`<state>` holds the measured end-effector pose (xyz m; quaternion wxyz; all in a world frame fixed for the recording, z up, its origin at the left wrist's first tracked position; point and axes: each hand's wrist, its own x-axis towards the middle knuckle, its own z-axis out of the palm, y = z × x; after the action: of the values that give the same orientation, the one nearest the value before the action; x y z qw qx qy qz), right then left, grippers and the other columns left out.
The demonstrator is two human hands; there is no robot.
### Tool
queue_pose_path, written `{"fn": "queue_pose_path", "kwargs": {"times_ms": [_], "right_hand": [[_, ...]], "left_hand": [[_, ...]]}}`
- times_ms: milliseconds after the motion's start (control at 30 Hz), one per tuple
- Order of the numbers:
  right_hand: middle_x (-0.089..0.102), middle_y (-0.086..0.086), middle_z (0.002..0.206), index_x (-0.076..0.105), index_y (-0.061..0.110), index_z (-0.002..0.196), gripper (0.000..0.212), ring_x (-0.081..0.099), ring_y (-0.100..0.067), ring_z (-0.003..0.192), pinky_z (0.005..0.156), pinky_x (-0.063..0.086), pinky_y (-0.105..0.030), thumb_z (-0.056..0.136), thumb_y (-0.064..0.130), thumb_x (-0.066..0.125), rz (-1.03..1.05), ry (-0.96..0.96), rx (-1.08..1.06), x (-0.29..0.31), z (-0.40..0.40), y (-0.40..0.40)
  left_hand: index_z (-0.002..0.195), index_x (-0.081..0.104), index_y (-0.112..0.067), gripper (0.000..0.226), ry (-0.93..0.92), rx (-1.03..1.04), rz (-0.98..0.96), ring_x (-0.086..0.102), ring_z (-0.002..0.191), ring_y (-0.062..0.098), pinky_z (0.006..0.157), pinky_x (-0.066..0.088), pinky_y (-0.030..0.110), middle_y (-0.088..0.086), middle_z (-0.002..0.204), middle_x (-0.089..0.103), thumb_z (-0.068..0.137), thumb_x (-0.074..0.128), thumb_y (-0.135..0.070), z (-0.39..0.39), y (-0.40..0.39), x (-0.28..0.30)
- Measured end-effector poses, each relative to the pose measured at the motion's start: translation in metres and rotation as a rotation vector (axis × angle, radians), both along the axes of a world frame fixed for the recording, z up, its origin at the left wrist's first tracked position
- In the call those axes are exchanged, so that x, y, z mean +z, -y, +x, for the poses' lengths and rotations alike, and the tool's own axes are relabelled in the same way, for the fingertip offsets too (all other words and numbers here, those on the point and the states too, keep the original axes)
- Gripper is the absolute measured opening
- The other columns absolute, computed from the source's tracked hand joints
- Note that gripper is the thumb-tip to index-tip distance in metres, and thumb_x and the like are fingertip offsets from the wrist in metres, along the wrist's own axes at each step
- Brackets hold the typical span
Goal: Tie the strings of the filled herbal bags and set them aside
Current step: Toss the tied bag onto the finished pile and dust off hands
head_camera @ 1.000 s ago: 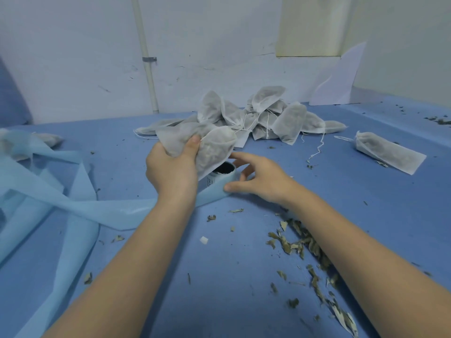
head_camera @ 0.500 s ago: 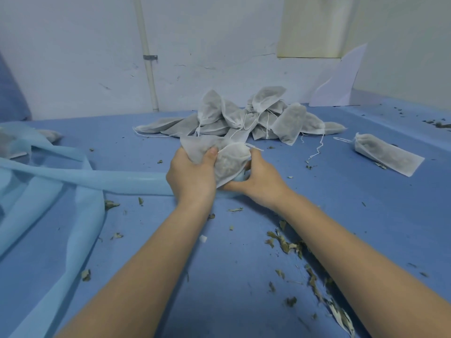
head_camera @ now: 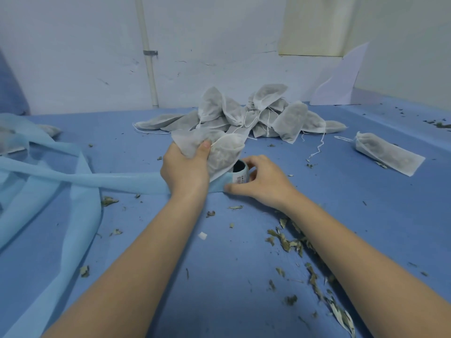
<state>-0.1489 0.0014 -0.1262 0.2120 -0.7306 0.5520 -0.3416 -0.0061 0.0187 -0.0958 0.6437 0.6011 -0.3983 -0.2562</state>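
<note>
My left hand (head_camera: 184,170) grips a filled herbal bag (head_camera: 214,150) by its gathered neck, thumb pressed over the white fabric, the full end bulging out to the right of my fist and a little above the table. Just below and right of that bag, my right hand (head_camera: 262,182) curls round a small roll (head_camera: 240,172) with a dark core and printed label; its pale blue strip (head_camera: 109,180) runs from the roll under my left wrist and away to the left.

Half a second ago my right hand was cupped against the bag beside my left; now it has let go and dropped to the roll, as it was a second ago. I judge the bag is not tied yet: I cannot see its string drawn or knotted, and it has not been set down.

Beyond my grip, further from me, lies the heap of bags (head_camera: 256,115) with loose white strings trailing; one single bag (head_camera: 388,153) rests well off to the right. The blue table cover (head_camera: 219,276) is littered with dried leaf bits (head_camera: 290,242), thickest under my right forearm. A white wall with a pipe (head_camera: 148,57) closes the back.
</note>
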Motion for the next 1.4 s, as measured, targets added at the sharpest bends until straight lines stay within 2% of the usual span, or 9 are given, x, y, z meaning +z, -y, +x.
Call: {"fn": "queue_pose_path", "kwargs": {"times_ms": [133, 333, 433, 533, 767, 867, 1133, 1300, 1400], "right_hand": [[0.056, 0.009, 0.092, 0.047, 0.019, 0.100, 0.053, 0.050, 0.001, 0.077, 0.054, 0.038, -0.010, 0.068, 0.039, 0.083, 0.037, 0.040, -0.081, -0.003, 0.006, 0.003], [0.054, 0.021, 0.096, 0.049, 0.023, 0.116, 0.070, 0.057, 0.005, 0.079, 0.068, 0.042, -0.006, 0.060, 0.040, 0.088, 0.072, 0.179, -0.056, -0.003, 0.003, -0.011], [0.059, 0.016, 0.094, 0.056, 0.018, 0.118, 0.062, 0.061, 0.002, 0.075, 0.077, 0.048, -0.011, 0.065, 0.028, 0.088, 0.060, 0.247, -0.073, -0.006, 0.002, -0.017], [0.059, 0.010, 0.089, 0.060, 0.013, 0.117, 0.054, 0.057, 0.001, 0.073, 0.073, 0.044, -0.005, 0.070, 0.025, 0.085, -0.003, 0.226, -0.130, -0.007, 0.009, -0.017], [0.062, 0.013, 0.072, 0.064, 0.017, 0.086, 0.026, 0.058, 0.002, 0.066, 0.068, 0.047, -0.008, 0.070, 0.020, 0.085, -0.082, 0.233, -0.228, -0.007, 0.015, -0.014], [0.066, 0.005, 0.074, 0.063, 0.015, 0.078, 0.027, 0.062, -0.006, 0.070, 0.067, 0.049, -0.013, 0.068, 0.023, 0.087, -0.088, 0.246, -0.260, -0.008, 0.015, -0.014], [0.060, 0.011, 0.060, 0.054, 0.022, 0.061, 0.034, 0.053, 0.002, 0.055, 0.058, 0.040, -0.007, 0.068, 0.029, 0.086, -0.115, 0.191, -0.267, -0.009, 0.017, -0.015], [0.052, 0.007, 0.092, 0.062, 0.016, 0.069, 0.024, 0.048, -0.004, 0.080, 0.069, 0.036, -0.006, 0.071, 0.027, 0.083, -0.202, 0.068, -0.175, -0.010, 0.020, -0.019], [0.045, 0.008, 0.097, 0.068, 0.014, 0.074, 0.019, 0.047, -0.008, 0.087, 0.076, 0.041, -0.018, 0.072, 0.027, 0.083, -0.225, 0.028, -0.132, -0.012, 0.020, -0.022]], "left_hand": [[0.091, 0.059, -0.018, 0.017, 0.076, -0.003, -0.036, 0.060, 0.095, 0.020, 0.083, 0.044, 0.027, -0.004, 0.091, 0.064, 0.084, 0.069, -0.029, -0.003, -0.002, 0.000], [0.102, 0.063, -0.011, 0.027, 0.137, 0.004, -0.028, 0.060, 0.102, 0.024, 0.089, 0.044, 0.030, 0.004, 0.105, 0.068, 0.084, 0.068, -0.030, -0.004, 0.000, -0.004], [0.103, 0.063, -0.011, 0.027, 0.123, 0.007, -0.029, 0.059, 0.102, 0.023, 0.089, 0.044, 0.030, 0.003, 0.106, 0.067, 0.084, 0.068, -0.030, -0.003, 0.001, -0.004], [0.104, 0.062, -0.012, 0.027, 0.116, 0.010, -0.018, 0.059, 0.103, 0.022, 0.085, 0.041, 0.026, 0.002, 0.107, 0.067, 0.085, 0.067, -0.030, -0.004, 0.002, -0.003], [0.104, 0.062, -0.010, 0.027, 0.094, -0.005, -0.005, 0.059, 0.101, 0.023, 0.086, 0.042, 0.028, 0.004, 0.106, 0.067, 0.085, 0.067, -0.029, -0.004, 0.003, -0.005], [0.103, 0.062, -0.010, 0.027, 0.097, -0.005, -0.003, 0.059, 0.101, 0.022, 0.084, 0.040, 0.025, 0.004, 0.106, 0.066, 0.085, 0.067, -0.030, -0.005, 0.003, -0.005], [0.104, 0.062, -0.011, 0.027, 0.097, -0.007, 0.001, 0.058, 0.103, 0.021, 0.085, 0.040, 0.025, 0.002, 0.107, 0.066, 0.086, 0.066, -0.030, -0.005, 0.003, -0.005], [0.102, 0.061, -0.011, 0.026, 0.109, -0.007, -0.008, 0.057, 0.099, 0.019, 0.074, 0.035, 0.017, -0.002, 0.099, 0.063, 0.086, 0.066, -0.031, -0.005, 0.003, -0.007], [0.101, 0.061, -0.011, 0.026, 0.114, -0.011, -0.016, 0.058, 0.100, 0.020, 0.077, 0.037, 0.019, -0.002, 0.098, 0.063, 0.086, 0.067, -0.031, -0.005, 0.003, -0.008]]}}
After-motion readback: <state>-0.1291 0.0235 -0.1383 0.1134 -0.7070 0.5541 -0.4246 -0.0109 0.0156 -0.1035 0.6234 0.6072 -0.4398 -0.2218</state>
